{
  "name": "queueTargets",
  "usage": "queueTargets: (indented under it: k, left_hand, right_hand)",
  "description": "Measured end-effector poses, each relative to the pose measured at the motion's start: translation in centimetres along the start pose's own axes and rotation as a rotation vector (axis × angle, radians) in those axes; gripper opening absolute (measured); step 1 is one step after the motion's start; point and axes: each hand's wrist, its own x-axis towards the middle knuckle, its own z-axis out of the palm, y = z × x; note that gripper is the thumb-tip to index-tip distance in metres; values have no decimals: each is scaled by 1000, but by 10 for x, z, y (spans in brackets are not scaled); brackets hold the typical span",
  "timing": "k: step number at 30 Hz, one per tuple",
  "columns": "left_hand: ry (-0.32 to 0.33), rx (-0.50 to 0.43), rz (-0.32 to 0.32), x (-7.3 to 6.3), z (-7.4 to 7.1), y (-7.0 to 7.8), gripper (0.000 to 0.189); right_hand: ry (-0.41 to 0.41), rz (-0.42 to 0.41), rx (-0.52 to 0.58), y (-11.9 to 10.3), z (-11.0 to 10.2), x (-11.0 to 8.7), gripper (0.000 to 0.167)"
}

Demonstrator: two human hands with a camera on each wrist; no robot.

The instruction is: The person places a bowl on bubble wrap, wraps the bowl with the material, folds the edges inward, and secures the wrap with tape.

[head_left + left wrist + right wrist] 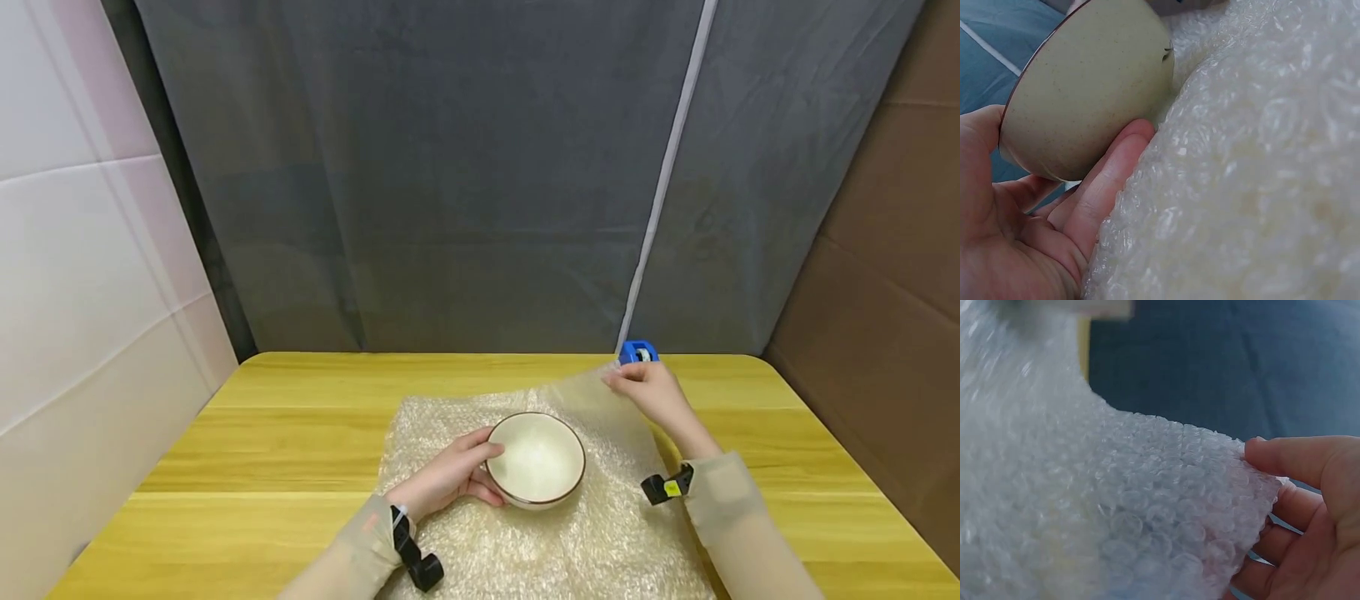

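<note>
A cream bowl with a brown rim [537, 458] stands over the middle of a sheet of bubble wrap [525, 542]. My left hand [457, 471] grips the bowl from its left side, thumb at the rim. In the left wrist view the fingers of that hand [1097, 194] reach along the outside of the bowl [1091, 87], between it and the bubble wrap [1254, 175]. My right hand [656, 396] pinches the far right corner of the sheet and holds it raised off the table. The right wrist view shows the thumb [1285, 456] on top of the lifted corner [1210, 487].
A blue tape dispenser [637, 352] stands at the table's back edge, just behind my right hand and partly hidden by it. The yellow wooden table [285, 450] extends to both sides of the sheet. A grey curtain [480, 183] hangs behind.
</note>
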Motion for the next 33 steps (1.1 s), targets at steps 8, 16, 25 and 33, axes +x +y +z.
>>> queueTargets:
  k: [8, 16, 25, 33]
  left_hand:
    - [12, 4, -8, -3, -2, 0, 68]
    - [12, 5, 6, -3, -4, -2, 68]
    - [12, -1, 2, -2, -4, -1, 69]
    - [-1, -4, 0, -2, -5, -2, 67]
  right_hand:
    - [-15, -74, 16, -34, 0, -13, 24]
    - [-11, -152, 23, -51, 1, -25, 20]
    - [-143, -255, 36, -68, 9, -40, 17]
    - [-336, -327, -12, -76, 37, -52, 19]
